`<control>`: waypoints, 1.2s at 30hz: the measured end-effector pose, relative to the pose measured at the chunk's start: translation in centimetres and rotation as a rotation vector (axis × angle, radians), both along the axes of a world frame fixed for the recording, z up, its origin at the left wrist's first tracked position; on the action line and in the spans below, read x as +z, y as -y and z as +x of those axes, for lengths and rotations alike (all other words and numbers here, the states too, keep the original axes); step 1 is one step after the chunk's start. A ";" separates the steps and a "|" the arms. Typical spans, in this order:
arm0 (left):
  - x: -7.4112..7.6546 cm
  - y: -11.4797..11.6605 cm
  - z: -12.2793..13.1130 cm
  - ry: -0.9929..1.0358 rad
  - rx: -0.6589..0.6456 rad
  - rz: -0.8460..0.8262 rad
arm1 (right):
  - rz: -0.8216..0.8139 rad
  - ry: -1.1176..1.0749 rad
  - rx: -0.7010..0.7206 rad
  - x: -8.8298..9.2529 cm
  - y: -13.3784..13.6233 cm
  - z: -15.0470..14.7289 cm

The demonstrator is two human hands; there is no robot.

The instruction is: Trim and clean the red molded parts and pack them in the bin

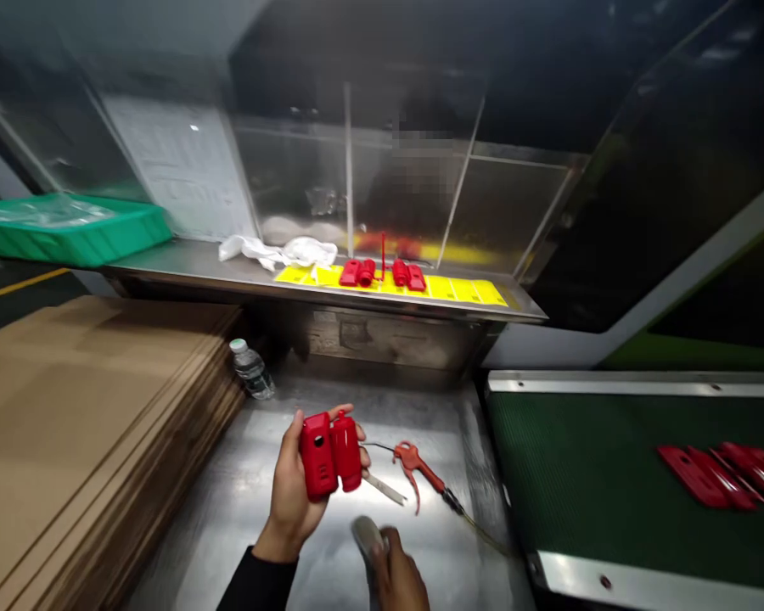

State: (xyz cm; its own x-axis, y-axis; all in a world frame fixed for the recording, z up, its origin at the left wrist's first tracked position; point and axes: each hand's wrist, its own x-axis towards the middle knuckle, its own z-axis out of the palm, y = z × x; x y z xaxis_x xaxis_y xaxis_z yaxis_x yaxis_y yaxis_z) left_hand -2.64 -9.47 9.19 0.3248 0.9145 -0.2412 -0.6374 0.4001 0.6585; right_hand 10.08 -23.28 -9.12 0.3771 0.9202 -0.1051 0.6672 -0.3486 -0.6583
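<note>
Right at the bottom edge, the right hand (pixel 398 577) is curled shut around a grey, blurred tool (pixel 367 536), low over the steel bench (pixel 242 509); what sort of tool, I can't tell, it's too smeared. Just above it the left hand (pixel 293 501) is up, fingers wrapped behind a red moulded part (pixel 329 454), thumb pressing on its right side. That part sits well clear of the bench, between the person and the shelf (pixel 318 293). Its long axis runs near upright in the picture, tilted a touch to the left, top end away from the wrist, and the face with the small round hole looks straight back at the camera. Two lobes, side by side. To do this well, I'd say keep the grip firm at the back so the front face stays bare, and bring the tool in steadily along the seam rather than across it. On the bench just beside, a red air gun (pixel 417 467) and a thin blade (pixel 385 488) lie loose. More red parts (pixel 726 475) rest on the green belt (pixel 579 475) to the right.
</note>
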 end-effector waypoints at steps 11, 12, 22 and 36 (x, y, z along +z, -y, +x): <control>-14.2 1.6 0.8 -0.204 -0.016 -0.279 | -0.175 0.345 -0.058 -5.2 -7.2 12.0; -14.5 1.5 0.8 -0.228 0.000 -0.283 | -0.170 0.357 -0.029 -5.2 -7.6 12.1; -14.0 -0.1 1.4 -0.374 0.048 -0.222 | 0.133 0.294 0.203 -5.1 0.0 14.8; -11.0 -1.4 -0.5 -0.379 0.341 -0.099 | 0.361 0.255 0.068 -6.3 -1.7 11.5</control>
